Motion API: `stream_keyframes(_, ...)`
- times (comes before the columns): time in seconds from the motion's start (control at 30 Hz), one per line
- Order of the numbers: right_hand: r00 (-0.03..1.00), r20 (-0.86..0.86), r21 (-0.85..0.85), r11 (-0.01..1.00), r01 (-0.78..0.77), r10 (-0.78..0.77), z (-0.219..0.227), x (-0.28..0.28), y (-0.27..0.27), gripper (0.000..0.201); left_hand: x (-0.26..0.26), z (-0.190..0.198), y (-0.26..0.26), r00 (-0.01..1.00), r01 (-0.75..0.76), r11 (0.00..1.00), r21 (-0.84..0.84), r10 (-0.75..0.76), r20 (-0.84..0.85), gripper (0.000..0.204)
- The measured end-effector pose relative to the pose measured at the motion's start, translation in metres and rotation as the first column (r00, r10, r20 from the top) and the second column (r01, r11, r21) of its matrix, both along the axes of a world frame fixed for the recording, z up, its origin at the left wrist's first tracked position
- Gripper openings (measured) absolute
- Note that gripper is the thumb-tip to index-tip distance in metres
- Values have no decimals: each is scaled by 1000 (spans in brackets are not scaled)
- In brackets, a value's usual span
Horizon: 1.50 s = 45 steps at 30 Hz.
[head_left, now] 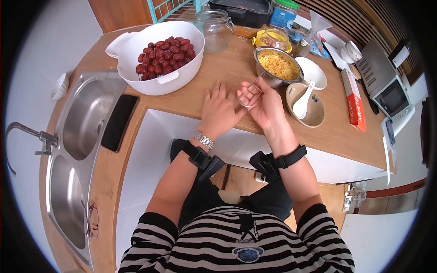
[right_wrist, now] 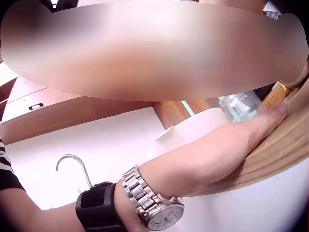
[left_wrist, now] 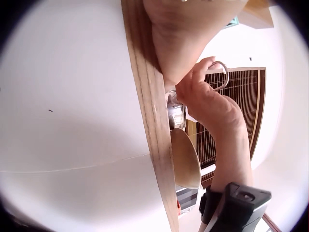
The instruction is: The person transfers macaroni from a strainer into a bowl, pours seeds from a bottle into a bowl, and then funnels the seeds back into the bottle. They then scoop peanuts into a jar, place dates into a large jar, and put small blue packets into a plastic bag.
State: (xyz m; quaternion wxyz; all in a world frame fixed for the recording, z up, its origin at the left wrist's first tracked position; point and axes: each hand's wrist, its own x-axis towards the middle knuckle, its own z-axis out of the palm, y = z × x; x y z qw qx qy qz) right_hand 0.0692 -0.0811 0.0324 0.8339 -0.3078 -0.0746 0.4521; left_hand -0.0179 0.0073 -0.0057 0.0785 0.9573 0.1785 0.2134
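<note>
My left hand (head_left: 221, 107) rests palm down on the wooden counter (head_left: 182, 102), fingers stretched toward the back. Beside it my right hand (head_left: 264, 102) is turned palm up with bent fingers, holding a thin curved metal loop tool (head_left: 245, 106). Its bright loop (left_wrist: 227, 77) stands out past the fingers in the left wrist view; the rest is partly hidden by the hand. Red dates (head_left: 166, 57) fill a white basin (head_left: 182, 78) beyond the left hand. Nearest the right hand are a steel bowl (head_left: 273, 81) of yellow bits and a brownish bowl (head_left: 314, 118) with a white spoon (head_left: 304, 102).
A glass jar (head_left: 214, 34) stands behind the basin. Past the steel bowl are a white bowl (head_left: 318, 75) and a yellow-rimmed container (head_left: 287, 43). The double sink (head_left: 82, 118) lies left, a black phone (head_left: 119, 123) at its edge. An orange-and-white box (head_left: 356, 109) lies right.
</note>
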Motion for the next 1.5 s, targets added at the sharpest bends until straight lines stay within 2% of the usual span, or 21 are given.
stream_keyframes(0.03, 997, -21, 22, 997, 80, -79, 0, 0, 4, 22, 0, 1, 1, 1000, 2, 1000, 0, -2, 15, 58)
stream_keyframes(0.07, 973, 22, -87, 969, 232, -231, 9, -8, 8, 19, 0, 1, 1, 1000, 1, 1000, -13, -1, 26, 58)
stream_keyframes(0.17, 939, 155, -116, 939, 325, -306, 20, -14, 1, 17, 1, 3, -1, 997, 13, 999, -40, -10, 78, 58)
stream_keyframes(0.23, 943, 170, -162, 936, 313, -286, 30, -22, -8, 16, 0, 2, -1, 994, 8, 999, -32, -5, 106, 60)
stream_keyframes(0.3, 971, 191, -145, 974, 172, -143, 37, -26, -19, 15, 1, 0, 1, 991, 9, 1000, -23, -6, 134, 61)
stream_keyframes(0.37, 960, 243, -176, 967, 186, -141, 54, -33, -34, 17, 0, -1, 2, 987, 22, 1000, -9, -20, 158, 63)
stream_keyframes(0.43, 926, 378, -187, 979, 80, -3, 79, -34, -63, 22, 2, -2, 1, 992, -2, 1000, 6, 1, 130, 65)
stream_keyframes(0.53, 801, 598, -305, 919, 251, -20, 105, -27, -96, 31, 1, -2, 2, 998, -19, 999, 27, 18, 65, 65)
stream_keyframes(0.57, 768, 640, -307, 922, 237, 15, 109, -16, -112, 34, 2, -2, 1, 998, -12, 1000, 22, 10, 67, 65)
stream_keyframes(0.63, 765, 644, -309, 914, 262, -1, 116, -8, -125, 30, 2, -3, -1, 997, -26, 999, 19, 24, 77, 65)
stream_keyframes(0.7, 855, 501, -293, 905, 310, -130, 124, 25, -153, 25, 0, 0, -1, 997, -26, 1000, 15, 25, 74, 64)
stream_keyframes(0.77, 857, 502, -267, 920, 286, -120, 119, 54, -169, 21, 0, 2, 0, 997, -22, 1000, 17, 21, 77, 64)
stream_keyframes(0.93, 840, 525, -420, 817, 395, -136, 85, 141, -192, 18, 0, 4, -1, 997, -26, 1000, 13, 25, 79, 61)
stream_keyframes(1.07, 861, 497, -445, 821, 357, -104, 55, 206, -204, 16, 2, 5, -1, 996, -34, 999, 16, 32, 84, 59)
stream_keyframes(1.17, 831, 540, -461, 780, 423, -131, 41, 224, -199, 16, 4, 5, -1, 995, -42, 999, 17, 41, 95, 58)
stream_keyframes(1.33, 838, 537, -490, 772, 406, -100, 30, 240, -194, 19, 4, 7, -2, 995, -54, 998, 23, 52, 80, 57)
stream_keyframes(1.43, 874, 480, -480, 811, 334, -76, 24, 246, -193, 21, 4, 7, -2, 996, -56, 998, 13, 55, 74, 56)
stream_keyframes(1.5, 857, 515, -511, 798, 320, -14, 22, 246, -193, 24, 4, 7, -2, 995, -55, 998, 13, 54, 82, 56)
